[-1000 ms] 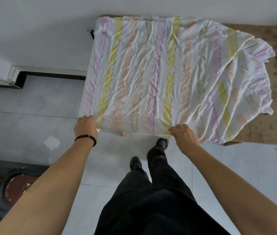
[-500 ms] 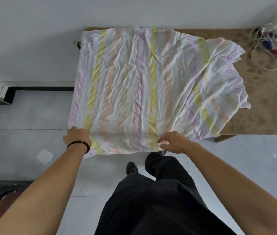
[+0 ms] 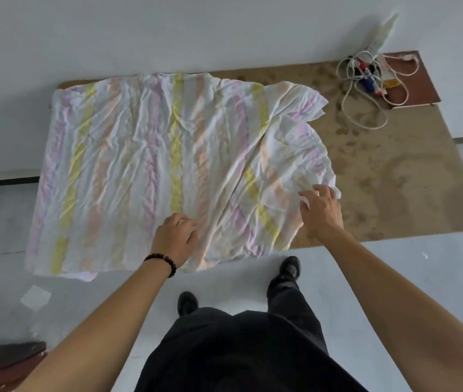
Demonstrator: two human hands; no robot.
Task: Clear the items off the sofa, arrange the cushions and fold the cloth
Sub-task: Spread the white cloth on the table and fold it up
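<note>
On the brown bench (image 3: 394, 179), striped cloth (image 3: 139, 165) lies spread, near edge overhanging. Left hand (image 3: 175, 239) presses it, fingers (image 3: 189, 225) loose; right hand (image 3: 320, 210) on rumpled corner, grip cannot tell. Risk: tugging that corner slides the overhang floorward, skewing the fold

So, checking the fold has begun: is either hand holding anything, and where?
Left hand presses the striped cloth near its near edge, gripping nothing. Right hand touches its crumpled right corner; a grip cannot be told.
</note>
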